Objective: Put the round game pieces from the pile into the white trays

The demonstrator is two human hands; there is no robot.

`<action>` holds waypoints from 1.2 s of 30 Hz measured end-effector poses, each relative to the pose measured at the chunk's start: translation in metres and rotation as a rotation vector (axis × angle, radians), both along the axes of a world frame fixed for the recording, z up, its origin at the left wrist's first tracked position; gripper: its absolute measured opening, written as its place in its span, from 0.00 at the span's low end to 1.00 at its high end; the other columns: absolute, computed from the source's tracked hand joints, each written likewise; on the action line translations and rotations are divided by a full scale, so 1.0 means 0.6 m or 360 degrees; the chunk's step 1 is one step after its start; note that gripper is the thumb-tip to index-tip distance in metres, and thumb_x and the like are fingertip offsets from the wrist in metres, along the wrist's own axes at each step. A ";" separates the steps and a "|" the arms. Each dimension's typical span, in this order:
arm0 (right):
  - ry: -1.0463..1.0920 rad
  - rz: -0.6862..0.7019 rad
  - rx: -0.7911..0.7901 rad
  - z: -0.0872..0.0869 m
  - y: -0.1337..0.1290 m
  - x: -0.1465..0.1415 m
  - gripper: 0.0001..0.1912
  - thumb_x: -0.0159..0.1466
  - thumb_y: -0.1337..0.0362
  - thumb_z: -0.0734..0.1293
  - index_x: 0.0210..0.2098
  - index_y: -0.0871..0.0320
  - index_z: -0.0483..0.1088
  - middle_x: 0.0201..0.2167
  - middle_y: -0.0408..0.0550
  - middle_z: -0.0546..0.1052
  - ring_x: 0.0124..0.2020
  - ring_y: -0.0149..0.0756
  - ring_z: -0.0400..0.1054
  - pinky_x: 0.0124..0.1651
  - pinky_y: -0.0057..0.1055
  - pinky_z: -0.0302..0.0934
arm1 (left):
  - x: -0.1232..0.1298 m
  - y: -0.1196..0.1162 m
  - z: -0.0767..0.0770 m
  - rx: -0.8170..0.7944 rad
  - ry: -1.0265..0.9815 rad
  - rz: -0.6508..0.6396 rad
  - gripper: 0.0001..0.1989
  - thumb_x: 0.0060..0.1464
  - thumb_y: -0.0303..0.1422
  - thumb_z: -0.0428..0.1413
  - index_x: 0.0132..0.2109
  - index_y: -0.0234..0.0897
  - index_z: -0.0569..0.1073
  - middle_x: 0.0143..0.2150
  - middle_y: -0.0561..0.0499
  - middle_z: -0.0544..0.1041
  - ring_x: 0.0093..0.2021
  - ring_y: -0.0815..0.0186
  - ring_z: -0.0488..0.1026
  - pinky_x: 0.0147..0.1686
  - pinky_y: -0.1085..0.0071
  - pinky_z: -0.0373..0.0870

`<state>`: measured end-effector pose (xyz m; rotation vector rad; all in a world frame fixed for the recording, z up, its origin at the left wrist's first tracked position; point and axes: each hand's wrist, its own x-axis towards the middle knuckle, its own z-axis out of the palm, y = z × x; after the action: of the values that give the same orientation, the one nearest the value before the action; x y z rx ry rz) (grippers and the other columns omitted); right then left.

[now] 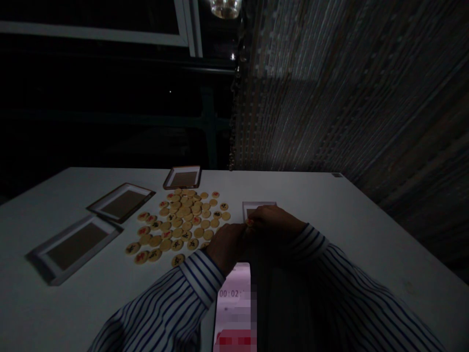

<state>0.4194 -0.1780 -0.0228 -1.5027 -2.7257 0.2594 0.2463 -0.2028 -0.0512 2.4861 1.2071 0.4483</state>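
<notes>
Over the white table, the person's right hand has its fingers pinched on a red-marked disc, right of the scattered discs, the left hand just beside it, fingers too shadowed to tell their grip.

Near the centre of the frame, most of a shallow tray is covered by the right hand, and the red-marked piece pinched at its fingertips is too small to be read. The left hand's fingertips are lost in shadow. The phone is cut off by the bottom edge and partly pixelated; the lamp is cropped at the top.
</notes>
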 end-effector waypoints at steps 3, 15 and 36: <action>0.0001 -0.0012 -0.0027 0.000 0.000 -0.001 0.10 0.59 0.62 0.58 0.33 0.58 0.70 0.31 0.48 0.74 0.32 0.32 0.65 0.33 0.26 0.51 | 0.000 0.001 -0.002 -0.0009 -0.0008 0.0019 0.19 0.58 0.39 0.38 0.39 0.38 0.71 0.35 0.48 0.76 0.34 0.64 0.71 0.28 0.71 0.61; 0.0000 0.0021 -0.0050 -0.003 0.002 -0.001 0.10 0.58 0.63 0.58 0.34 0.58 0.70 0.32 0.48 0.74 0.34 0.33 0.66 0.34 0.26 0.52 | 0.000 0.001 -0.004 0.0006 -0.0013 -0.0008 0.21 0.59 0.40 0.36 0.39 0.39 0.71 0.35 0.49 0.76 0.33 0.64 0.71 0.28 0.71 0.60; -0.0014 0.0007 -0.0057 -0.007 0.005 0.000 0.11 0.59 0.62 0.58 0.33 0.58 0.70 0.32 0.49 0.74 0.33 0.33 0.65 0.34 0.26 0.51 | 0.000 0.001 -0.003 -0.0010 -0.0019 -0.0011 0.22 0.59 0.40 0.35 0.39 0.38 0.71 0.35 0.47 0.76 0.34 0.64 0.71 0.29 0.71 0.61</action>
<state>0.4191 -0.1751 -0.0267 -1.5099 -2.7462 0.3037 0.2464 -0.2019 -0.0530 2.4779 1.1935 0.4558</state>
